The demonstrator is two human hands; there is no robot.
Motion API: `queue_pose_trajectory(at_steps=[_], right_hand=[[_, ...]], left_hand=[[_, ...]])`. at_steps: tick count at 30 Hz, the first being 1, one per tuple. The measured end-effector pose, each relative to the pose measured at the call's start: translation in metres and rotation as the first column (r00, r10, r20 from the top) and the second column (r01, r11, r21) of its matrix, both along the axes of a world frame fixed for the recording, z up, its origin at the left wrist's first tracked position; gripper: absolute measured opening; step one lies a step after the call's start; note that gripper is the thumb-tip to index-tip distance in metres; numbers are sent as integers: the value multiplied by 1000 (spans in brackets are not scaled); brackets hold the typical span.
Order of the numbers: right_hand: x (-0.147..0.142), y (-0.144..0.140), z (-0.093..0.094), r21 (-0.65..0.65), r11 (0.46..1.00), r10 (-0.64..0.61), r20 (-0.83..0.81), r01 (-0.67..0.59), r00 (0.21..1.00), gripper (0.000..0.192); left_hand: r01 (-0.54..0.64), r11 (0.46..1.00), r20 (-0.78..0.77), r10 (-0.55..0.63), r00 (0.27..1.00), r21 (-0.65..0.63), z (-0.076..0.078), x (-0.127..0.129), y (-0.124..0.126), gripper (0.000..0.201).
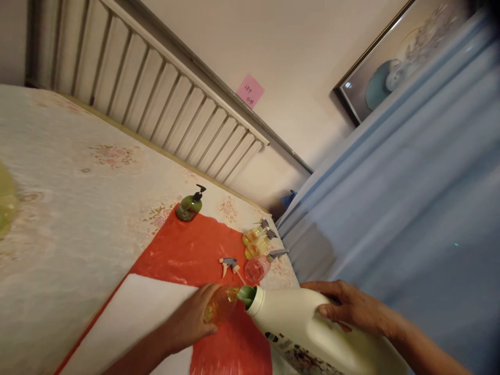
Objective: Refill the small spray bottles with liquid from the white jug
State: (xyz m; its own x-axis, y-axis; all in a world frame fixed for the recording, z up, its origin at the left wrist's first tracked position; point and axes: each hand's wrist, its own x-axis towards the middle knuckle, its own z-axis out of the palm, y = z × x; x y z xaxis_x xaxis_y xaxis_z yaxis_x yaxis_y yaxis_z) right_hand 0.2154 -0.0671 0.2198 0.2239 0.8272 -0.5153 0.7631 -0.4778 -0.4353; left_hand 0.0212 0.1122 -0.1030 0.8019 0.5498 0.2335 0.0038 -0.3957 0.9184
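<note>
My left hand [194, 319] is wrapped round a small clear spray bottle [224, 306] with yellowish liquid in it and its top off. A large cream jug [300, 317] lies tilted in my right hand [349, 307], its green spout [247, 296] at the mouth of the small bottle. Whether liquid is flowing between them I cannot tell. Just beyond, a grey and white trigger spray head [229, 265] lies on the red sheet [183, 250]. A pink spray bottle [257, 269] stands close by, with yellow spray bottles [252, 237] behind it.
A green pump bottle [189, 208] stands at the red sheet's far corner. White paper [156, 307] lies on the sheet, over a flowered tablecloth [78, 219]. Blue curtain [390, 208] hangs at the right; a radiator [156, 88] is behind the table. Something yellow-green [5, 200] shows at the left edge.
</note>
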Motion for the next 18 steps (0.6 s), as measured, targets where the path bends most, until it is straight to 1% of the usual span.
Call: queue_pose_trajectory(at_steps=[7,11,18], right_hand=[[-2,0,1,-13,999,-32,7,32,999,66],[0,-1,1,-11,1000,-29,33,29,999,67],[-1,0,2,-20,1000,-19,16,20,1000,67]], left_hand=[[4,1000,-1,-4,1000,-6,3,-2,0,85],[6,1000,-19,-6,1000,-16,4,-2,0,86],[-7,1000,-17,7,1000,-14,3,-3,-1,87]])
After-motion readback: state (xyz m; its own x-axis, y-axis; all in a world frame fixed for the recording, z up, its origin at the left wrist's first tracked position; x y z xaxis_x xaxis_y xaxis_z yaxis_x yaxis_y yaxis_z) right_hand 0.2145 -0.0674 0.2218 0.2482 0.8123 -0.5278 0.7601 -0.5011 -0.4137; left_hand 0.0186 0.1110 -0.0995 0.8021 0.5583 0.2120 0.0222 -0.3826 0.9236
